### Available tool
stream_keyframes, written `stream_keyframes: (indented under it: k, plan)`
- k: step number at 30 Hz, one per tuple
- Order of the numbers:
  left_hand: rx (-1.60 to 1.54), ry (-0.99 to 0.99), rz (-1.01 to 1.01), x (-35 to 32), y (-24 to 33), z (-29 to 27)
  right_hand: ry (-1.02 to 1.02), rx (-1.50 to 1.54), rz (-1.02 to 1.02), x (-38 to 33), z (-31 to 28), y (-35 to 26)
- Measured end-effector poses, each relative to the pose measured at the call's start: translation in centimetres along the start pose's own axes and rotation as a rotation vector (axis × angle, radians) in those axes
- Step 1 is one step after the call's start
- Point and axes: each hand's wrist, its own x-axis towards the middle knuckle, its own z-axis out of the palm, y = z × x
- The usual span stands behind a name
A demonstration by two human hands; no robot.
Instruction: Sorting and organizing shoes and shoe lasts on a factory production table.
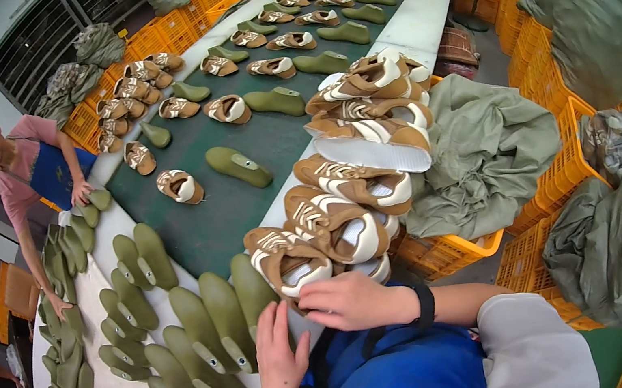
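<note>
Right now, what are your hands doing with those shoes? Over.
Left hand flat on green shoe lasts. Right hand resting on nearest brown-and-white shoe, fingers not closed around it. Shoe pile stacked close behind.

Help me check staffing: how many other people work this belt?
1: a person in a blue apron at the left edge of the conveyor belt, hands on green shoe lasts. Others may be hidden.
</note>
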Motion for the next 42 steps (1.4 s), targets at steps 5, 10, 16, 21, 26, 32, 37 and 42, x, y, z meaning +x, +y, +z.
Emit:
stream_keyframes:
  k: [5,10,16,21,26,32,37,42]
  plan:
    - [0.062,-0.038,0.14,4.6,0.5,3.8,0.0,-0.118,0.205,-2.7,-0.5,3.4]
    - [0.107,-0.063,0.134,3.2,-1.2,4.2,0.001,-0.005,0.117,-2.5,3.5,4.4]
    - [-0.875,0.216,-0.171,1.5,0.4,2.4,0.024,0.089,0.142,-1.5,-0.4,0.9]
    - [-1.096,0.311,-0.483,0.3,-1.4,0.1,-0.1,-0.024,-0.166,-0.4,-0.2,-2.8]
    - [-0.8,0.487,-0.473,-1.2,-0.8,-0.6,-0.188,0.141,-0.25,0.7,0.2,-3.6]
    - [-0.375,0.497,-0.382,-2.5,2.0,-0.2,0.094,-0.135,-0.099,2.3,-1.1,-3.8]
    - [-0.363,0.313,-0.604,-1.6,4.0,-1.6,0.209,-0.188,-0.115,1.9,0.1,-3.0]
    - [0.111,0.577,-0.094,-1.9,1.8,-1.0,0.132,-0.167,-0.131,2.3,-0.5,-3.3]
